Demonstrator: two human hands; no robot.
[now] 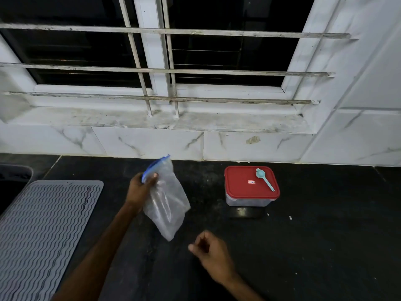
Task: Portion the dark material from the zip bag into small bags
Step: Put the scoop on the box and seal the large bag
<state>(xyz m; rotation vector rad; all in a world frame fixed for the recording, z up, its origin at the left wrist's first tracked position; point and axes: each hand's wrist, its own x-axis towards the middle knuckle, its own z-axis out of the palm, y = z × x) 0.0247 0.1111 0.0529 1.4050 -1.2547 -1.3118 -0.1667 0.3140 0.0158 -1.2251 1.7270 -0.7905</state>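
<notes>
One zip bag (167, 205), clear plastic with a blue seal strip: your left hand (141, 189) holds it up above the black counter (314, 246), its lower end hanging free. What is in it cannot be made out through the crumpled film. One clear rectangular container (249, 202) stands on the counter to the right of the bag, well apart from it, closed by a red lid (240, 183). Something dark shows through its wall. One pale blue scoop (263, 181) lies on that lid. One grey ribbed mat (43, 231) lies at the left. Your left fingers (154, 175) are curled round the bag's top by the seal. Your right hand (211, 255) hovers over the counter, fingers loosely curled, holding nothing.
</notes>
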